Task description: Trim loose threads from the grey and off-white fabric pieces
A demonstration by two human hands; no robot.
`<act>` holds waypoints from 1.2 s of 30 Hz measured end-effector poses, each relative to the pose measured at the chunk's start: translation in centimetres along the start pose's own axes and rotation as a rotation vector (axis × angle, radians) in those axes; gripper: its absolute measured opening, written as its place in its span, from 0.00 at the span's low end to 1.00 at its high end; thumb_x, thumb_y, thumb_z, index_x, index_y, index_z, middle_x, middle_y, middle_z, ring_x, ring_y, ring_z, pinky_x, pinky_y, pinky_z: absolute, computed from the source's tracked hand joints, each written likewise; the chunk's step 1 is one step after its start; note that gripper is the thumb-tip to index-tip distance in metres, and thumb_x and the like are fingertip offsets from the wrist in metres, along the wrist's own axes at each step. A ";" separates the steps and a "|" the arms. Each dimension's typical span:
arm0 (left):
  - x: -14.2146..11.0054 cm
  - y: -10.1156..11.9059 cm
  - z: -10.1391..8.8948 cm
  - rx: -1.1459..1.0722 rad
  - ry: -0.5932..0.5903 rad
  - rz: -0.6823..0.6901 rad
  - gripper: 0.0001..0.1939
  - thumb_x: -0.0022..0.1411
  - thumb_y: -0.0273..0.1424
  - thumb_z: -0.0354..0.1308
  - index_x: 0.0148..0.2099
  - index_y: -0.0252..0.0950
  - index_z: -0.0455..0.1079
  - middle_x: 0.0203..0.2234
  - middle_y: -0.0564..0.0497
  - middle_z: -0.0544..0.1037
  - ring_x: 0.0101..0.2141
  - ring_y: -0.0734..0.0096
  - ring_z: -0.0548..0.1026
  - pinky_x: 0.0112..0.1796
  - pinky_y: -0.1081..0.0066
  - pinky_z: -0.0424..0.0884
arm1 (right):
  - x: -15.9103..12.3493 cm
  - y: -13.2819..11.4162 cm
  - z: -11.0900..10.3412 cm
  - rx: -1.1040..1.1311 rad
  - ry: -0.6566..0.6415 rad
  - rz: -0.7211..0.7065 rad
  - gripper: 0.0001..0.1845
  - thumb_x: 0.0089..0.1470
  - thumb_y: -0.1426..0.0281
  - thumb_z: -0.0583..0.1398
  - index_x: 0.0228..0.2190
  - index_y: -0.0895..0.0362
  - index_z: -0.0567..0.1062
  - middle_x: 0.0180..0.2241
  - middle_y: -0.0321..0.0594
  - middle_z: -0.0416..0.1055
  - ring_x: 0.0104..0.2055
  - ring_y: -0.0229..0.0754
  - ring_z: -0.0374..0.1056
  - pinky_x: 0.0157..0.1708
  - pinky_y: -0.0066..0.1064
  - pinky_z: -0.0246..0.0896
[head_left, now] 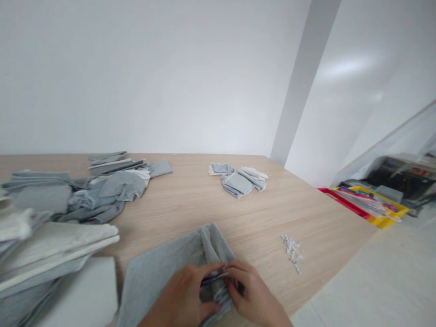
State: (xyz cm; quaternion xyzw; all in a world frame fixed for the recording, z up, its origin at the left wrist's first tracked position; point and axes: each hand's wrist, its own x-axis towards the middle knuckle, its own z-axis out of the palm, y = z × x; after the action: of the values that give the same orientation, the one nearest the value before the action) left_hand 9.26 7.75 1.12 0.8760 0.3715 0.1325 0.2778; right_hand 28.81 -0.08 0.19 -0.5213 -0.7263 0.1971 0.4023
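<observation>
A grey cloth piece [166,263] lies on the table in front of me, its right end folded and bunched. My left hand [187,290] is closed on the bunched edge, thumb and fingers pinching the fabric. Close against it, my right hand [250,286] is closed with fingertips pressed together at the same edge. Between the hands shows a thin, dark purple object [207,280], partly covered by the left fingers; its kind and which hand holds it are unclear. Beyond the right hand lies a small scatter of white scraps [292,252].
Stacks of grey and white cloth [57,245] fill the left side, with crumpled grey pieces [109,195] behind them. Several folded pieces [238,183] lie further back. Past the right edge of the wooden table [327,231] stand a yellow bin [384,222] and a red bin [344,203].
</observation>
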 end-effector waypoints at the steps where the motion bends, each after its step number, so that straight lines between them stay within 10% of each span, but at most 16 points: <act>1: 0.0 0.0 0.0 0.009 0.003 -0.007 0.37 0.45 0.33 0.69 0.60 0.53 0.68 0.45 0.52 0.81 0.44 0.56 0.77 0.49 0.59 0.69 | -0.1 0.0 0.0 -0.005 -0.007 0.006 0.18 0.53 0.83 0.55 0.38 0.56 0.79 0.39 0.41 0.76 0.41 0.40 0.72 0.41 0.27 0.67; 9: -0.2 0.2 -0.5 -0.001 0.033 0.070 0.29 0.53 0.33 0.63 0.58 0.53 0.69 0.46 0.53 0.81 0.45 0.58 0.78 0.48 0.64 0.70 | -0.5 -0.8 -0.2 0.036 -0.020 0.021 0.24 0.47 0.81 0.61 0.45 0.51 0.78 0.50 0.41 0.73 0.53 0.44 0.69 0.55 0.34 0.63; 25: 0.3 -1.6 -0.5 -0.049 0.305 0.145 0.25 0.57 0.34 0.63 0.58 0.46 0.70 0.39 0.52 0.83 0.36 0.64 0.80 0.41 0.67 0.76 | 2.1 1.4 1.9 -0.335 0.256 -0.331 0.23 0.59 0.74 0.54 0.55 0.55 0.71 0.33 0.44 0.76 0.34 0.46 0.73 0.33 0.33 0.68; 36: 1.1 -1.2 0.5 -0.144 0.371 0.187 0.17 0.67 0.38 0.55 0.56 0.46 0.71 0.41 0.52 0.84 0.37 0.67 0.82 0.39 0.74 0.77 | 3.8 1.5 2.4 0.175 0.382 0.088 0.14 0.52 0.59 0.65 0.29 0.57 0.85 0.18 0.36 0.72 0.18 0.32 0.57 0.19 0.24 0.51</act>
State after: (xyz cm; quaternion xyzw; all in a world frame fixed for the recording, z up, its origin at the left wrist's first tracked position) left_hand 9.55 9.07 0.08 0.8452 0.3231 0.3425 0.2530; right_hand 27.31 4.28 -0.84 -0.5435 -0.5933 0.1745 0.5676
